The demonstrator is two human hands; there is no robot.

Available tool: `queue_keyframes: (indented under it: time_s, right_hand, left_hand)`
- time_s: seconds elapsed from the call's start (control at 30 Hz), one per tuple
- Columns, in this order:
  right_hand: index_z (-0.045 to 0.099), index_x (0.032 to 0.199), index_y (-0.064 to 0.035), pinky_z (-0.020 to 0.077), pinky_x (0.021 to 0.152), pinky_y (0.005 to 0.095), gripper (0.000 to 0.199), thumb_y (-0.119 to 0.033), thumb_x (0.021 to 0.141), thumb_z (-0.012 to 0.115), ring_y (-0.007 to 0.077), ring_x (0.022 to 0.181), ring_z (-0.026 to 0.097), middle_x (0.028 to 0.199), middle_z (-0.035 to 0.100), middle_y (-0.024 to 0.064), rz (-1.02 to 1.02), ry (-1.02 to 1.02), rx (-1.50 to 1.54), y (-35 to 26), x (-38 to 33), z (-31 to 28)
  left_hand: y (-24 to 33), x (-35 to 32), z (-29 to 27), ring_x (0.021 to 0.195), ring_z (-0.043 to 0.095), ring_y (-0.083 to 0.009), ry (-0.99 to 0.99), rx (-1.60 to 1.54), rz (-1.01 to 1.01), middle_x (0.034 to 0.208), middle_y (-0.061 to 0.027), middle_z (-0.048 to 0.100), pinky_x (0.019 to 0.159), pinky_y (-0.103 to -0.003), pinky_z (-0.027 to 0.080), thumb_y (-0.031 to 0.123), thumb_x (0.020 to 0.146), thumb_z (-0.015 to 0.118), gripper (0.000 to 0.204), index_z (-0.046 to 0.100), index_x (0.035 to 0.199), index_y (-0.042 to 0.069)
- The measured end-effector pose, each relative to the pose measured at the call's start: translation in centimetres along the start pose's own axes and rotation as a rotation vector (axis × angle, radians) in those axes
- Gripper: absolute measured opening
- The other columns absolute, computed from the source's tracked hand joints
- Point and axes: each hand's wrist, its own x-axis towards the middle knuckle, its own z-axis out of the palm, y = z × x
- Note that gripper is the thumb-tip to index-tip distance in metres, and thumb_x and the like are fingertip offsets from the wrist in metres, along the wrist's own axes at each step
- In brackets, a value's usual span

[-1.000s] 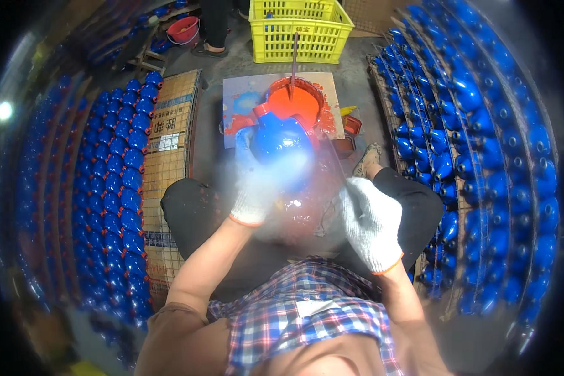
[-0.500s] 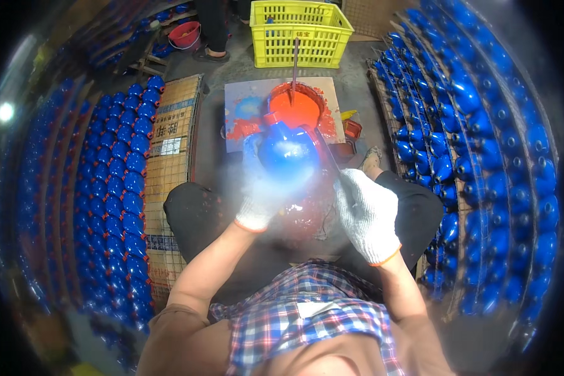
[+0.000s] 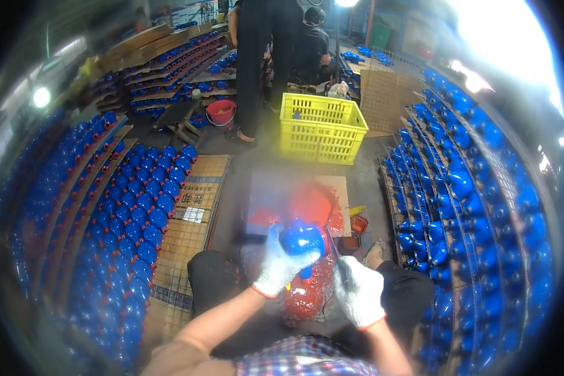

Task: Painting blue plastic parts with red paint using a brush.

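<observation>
My left hand (image 3: 281, 263), in a white knit glove, is closed around a glossy blue rounded casting (image 3: 299, 239), shaped like a valve body with short necks. Its right-hand rim is red. In my right glove (image 3: 358, 291) is a slim dark tool (image 3: 332, 244), like a thin paintbrush. The tool's far end lies against or very near that red rim; its tip does not show clearly. Just beyond the casting, a tub of red-orange paint (image 3: 310, 203) appears through a hazy blur. It stands on a paint-smeared board (image 3: 266, 188). Red paint covers the surface (image 3: 304, 297) below my hands.
Blue castings with red rims (image 3: 141, 200) lie in rows on a mesh rack at left. More blue castings (image 3: 445, 207) fill stacked racks at right. Ahead stand a yellow crate (image 3: 323, 135), a red bucket (image 3: 221, 113) and a person in dark trousers (image 3: 257, 69); another person (image 3: 311, 50) sits farther back.
The view has tilted up, bringing in the room behind. The blue casting has turned in my left hand, its red rim now facing right. The stick standing in the paint tub no longer shows clearly.
</observation>
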Motion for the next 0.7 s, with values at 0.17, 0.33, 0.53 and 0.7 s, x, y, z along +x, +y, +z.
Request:
queue_keyframes:
  time_s: [0.17,0.33,0.53,0.7]
  right_hand:
    - [0.059,0.081,-0.0099,0.0454,0.049,0.0366,0.005,-0.009,0.08,0.064,0.0304,0.053,0.059,0.061,0.056,0.0119,-0.008,0.021,-0.02,0.9,0.8,0.6]
    - [0.06,0.082,-0.0098,0.0451,0.049,0.037,0.005,-0.009,0.08,0.064,0.0308,0.053,0.059,0.061,0.056,0.0122,0.013,0.004,-0.003,0.5,0.8,0.4]
    - [0.061,0.083,-0.0092,0.0459,0.05,0.0369,0.005,-0.009,0.079,0.064,0.0303,0.053,0.059,0.062,0.057,0.0124,0.015,-0.021,-0.002,0.1,-0.2,-0.2]
    - [0.063,0.086,-0.0071,0.0495,0.056,0.0357,0.007,-0.009,0.079,0.066,0.0319,0.06,0.061,0.069,0.061,0.0139,0.098,-0.024,0.052,-0.1,-1.7,-1.4]
  left_hand:
    - [-0.3,0.7,0.6,0.093,0.059,-0.0175,0.019,-0.06,0.054,0.107,-0.0089,0.057,0.079,-0.033,0.053,0.021,0.058,0.089,0.081,0.042,0.122,0.003]
    - [-0.8,1.5,0.2,0.09,0.06,-0.017,0.074,0.098,0.05,0.104,-0.0089,0.06,0.078,-0.032,0.053,0.021,0.058,0.088,0.075,0.048,0.118,0.003]
    - [0.5,0.1,0.1,0.091,0.06,-0.0172,0.041,0.014,0.058,0.105,-0.0085,0.058,0.079,-0.032,0.053,0.017,0.059,0.087,0.076,0.045,0.12,0.002]
    - [-0.2,1.0,-0.2,0.097,0.056,-0.0175,0.088,-0.075,0.041,0.108,-0.0081,0.054,0.084,-0.033,0.052,0.009,0.063,0.084,0.071,0.043,0.122,0.005]
